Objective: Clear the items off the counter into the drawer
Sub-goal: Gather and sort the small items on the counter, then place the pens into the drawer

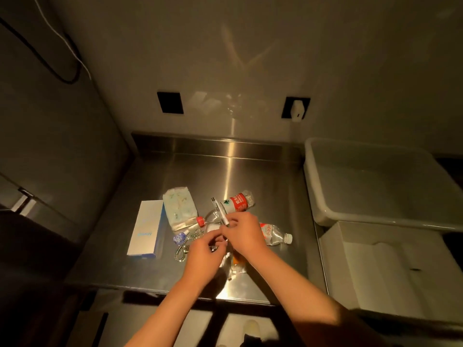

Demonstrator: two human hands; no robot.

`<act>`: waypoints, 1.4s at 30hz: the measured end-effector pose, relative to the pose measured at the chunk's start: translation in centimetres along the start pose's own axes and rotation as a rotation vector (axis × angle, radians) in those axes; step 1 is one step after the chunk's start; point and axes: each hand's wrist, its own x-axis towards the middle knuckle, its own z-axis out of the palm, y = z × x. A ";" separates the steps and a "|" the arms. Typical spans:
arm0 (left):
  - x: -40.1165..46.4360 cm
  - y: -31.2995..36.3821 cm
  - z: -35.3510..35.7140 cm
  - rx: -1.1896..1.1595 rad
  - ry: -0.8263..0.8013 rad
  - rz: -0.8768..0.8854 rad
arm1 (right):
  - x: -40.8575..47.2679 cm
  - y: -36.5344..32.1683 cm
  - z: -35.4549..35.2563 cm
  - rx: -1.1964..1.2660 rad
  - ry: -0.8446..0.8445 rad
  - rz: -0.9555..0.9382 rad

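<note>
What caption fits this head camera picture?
Both hands, left hand and right hand holding a pen, work over clutter on a steel counter.

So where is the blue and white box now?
In the head view the box lies flat on the left side of the steel counter, just left of the tissue pack and apart from both hands.
</note>
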 end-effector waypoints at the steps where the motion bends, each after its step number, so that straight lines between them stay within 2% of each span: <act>1: 0.0 0.2 0.0 -0.002 -0.013 0.009 | -0.3 0.2 -0.4 -0.012 0.017 0.000; 6: 0.3 1.0 -0.1 0.047 -0.057 0.040 | -1.8 1.0 -2.2 -0.136 0.091 0.004; 14: 3.6 4.1 -1.2 0.358 -0.077 0.210 | -4.0 2.5 -5.5 -0.384 0.086 0.014; 20: 5.2 8.2 1.7 0.557 -0.259 0.508 | -4.7 3.9 -8.6 -0.429 0.071 -0.036; 24: 5.5 10.6 5.7 0.602 -0.321 0.587 | -4.6 6.2 -12.8 -0.451 0.086 -0.068; 29: 5.1 12.9 11.8 0.564 -0.317 0.564 | -4.7 10.5 -17.9 -0.407 0.086 -0.071; 42: 3.3 17.2 22.8 0.711 -0.304 0.509 | -4.6 20.0 -25.4 -0.289 0.080 -0.087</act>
